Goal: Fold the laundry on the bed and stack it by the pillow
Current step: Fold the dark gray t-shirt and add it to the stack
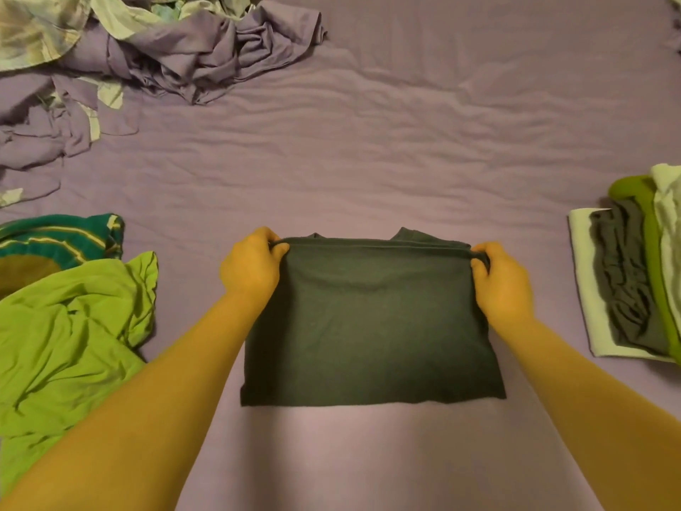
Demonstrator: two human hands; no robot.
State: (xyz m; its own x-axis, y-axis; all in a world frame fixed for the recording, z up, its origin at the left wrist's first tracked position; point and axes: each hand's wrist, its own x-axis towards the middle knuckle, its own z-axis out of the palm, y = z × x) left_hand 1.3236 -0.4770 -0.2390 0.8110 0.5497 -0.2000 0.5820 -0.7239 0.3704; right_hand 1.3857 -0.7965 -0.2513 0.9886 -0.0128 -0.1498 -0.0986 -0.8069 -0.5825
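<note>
Dark shirt (372, 322) lies flat at centre of the frame on the purple bed sheet (405, 142), folded into a rough rectangle, collar edge peeking out along its top. Left hand (250, 267) pinches the shirt's upper left corner, fingers curled around the folded top edge; right hand (503, 280) grips the upper right corner the same way. Both forearms reach in from the bottom corners of the frame. Lower left: crumpled bright green garment (70, 337), with a teal striped cloth (62, 234) just above it, touching. Upper left: loose heap of purple fabric (206, 53) mixed with a pale patterned piece (40, 27). Right edge: a small stack of folded laundry (634, 274), grey, green and pale layers on a whitish piece, well apart from the shirt.
</note>
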